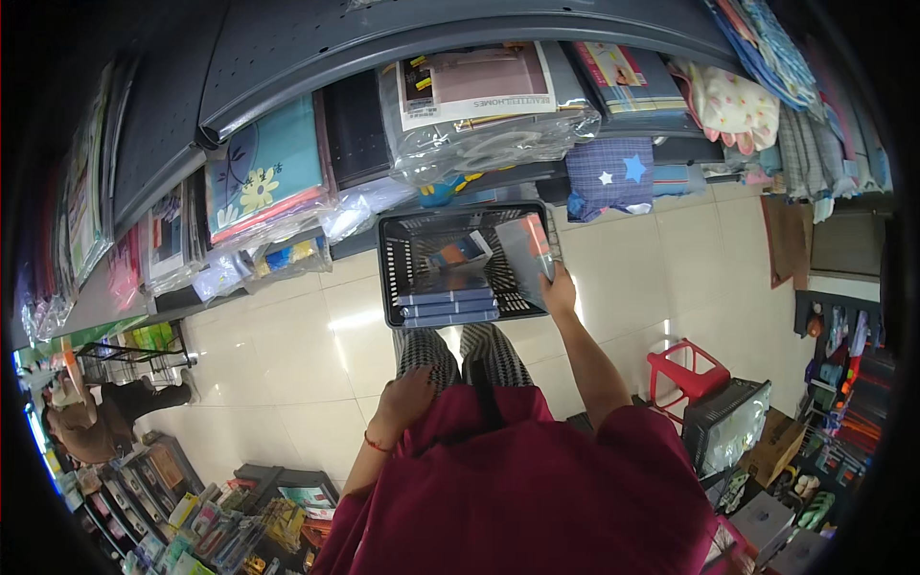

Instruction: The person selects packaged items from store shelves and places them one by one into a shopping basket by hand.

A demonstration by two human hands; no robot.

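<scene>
A black plastic shopping basket [392, 287] is before my knees, under the shelf's edge. My right hand [560, 291] grips the lower right edge of a flat grey package with an orange label [523, 255], which leans over the basket's right side. Inside, at the near left, lies a stack of several blue packages with pale lines [447, 305]. Behind the stack rests a package with an orange and dark blue label [460, 251]. My left hand [410, 395] rests on my thigh, on patterned trousers; its fingers are partly hidden, and no object shows in it.
Dark metal shelves [431, 29] hold plastic-wrapped textiles, with a blue star-patterned cloth item [611, 176] hanging below. A red plastic stool [686, 370] and a black crate [726, 428] stand to the right. Another person [93, 417] is at the far left, near racks of small goods.
</scene>
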